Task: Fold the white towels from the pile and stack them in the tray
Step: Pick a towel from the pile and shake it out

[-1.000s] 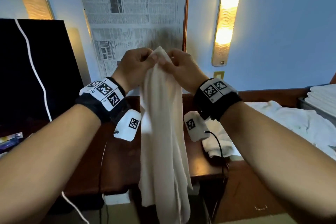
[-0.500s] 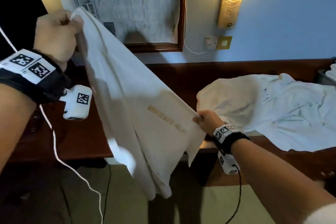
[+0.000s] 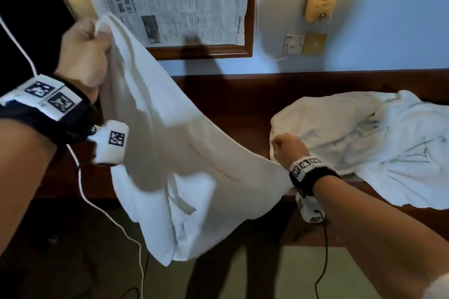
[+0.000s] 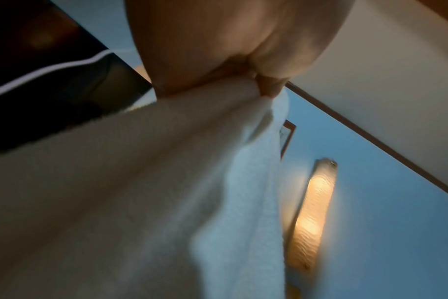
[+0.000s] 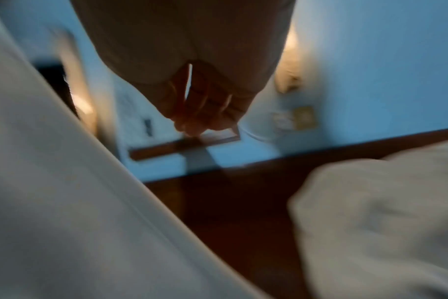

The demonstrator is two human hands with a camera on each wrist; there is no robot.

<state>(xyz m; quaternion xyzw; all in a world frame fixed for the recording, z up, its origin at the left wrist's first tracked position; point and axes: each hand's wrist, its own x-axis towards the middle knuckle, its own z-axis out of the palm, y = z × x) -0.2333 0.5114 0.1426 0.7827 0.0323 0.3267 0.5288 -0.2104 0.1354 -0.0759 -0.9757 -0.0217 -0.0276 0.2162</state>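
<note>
White terry towel (image 3: 184, 153) pinched by left hand (image 3: 82, 56), right hand (image 3: 288, 150) (fist-clenched); slack lower edge risks bunching, crooked fold.

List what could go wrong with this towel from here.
The towel hangs below the desk edge between the left hand and right hand, so its lower end may brush the floor. The right hand is close to the pile and could snag it.

no legible txt, newspaper (image 3: 175, 0) print too blurry, wrist tags (image 3: 49, 96) just b/w patterns
</note>
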